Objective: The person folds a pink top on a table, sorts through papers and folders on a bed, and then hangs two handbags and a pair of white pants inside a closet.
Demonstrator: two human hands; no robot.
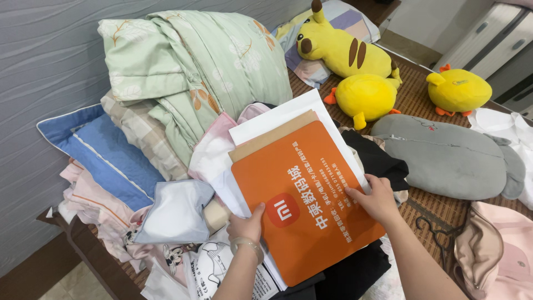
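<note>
Both hands are gripping an orange board point(302, 205) stacked on white sheets point(277, 119), left hand point(247, 225) pinching its near-left edge, right hand point(377, 197) closed over its right edge. It's sitting over a clothes pile point(183, 222), with a gray plush point(449, 158) just right of it and a green quilt point(205, 66) behind.

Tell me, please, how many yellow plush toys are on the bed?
3: a long-eared plush at the top, a round plush just below it, and a round duck plush further right. Others may be hidden under bedding.
</note>
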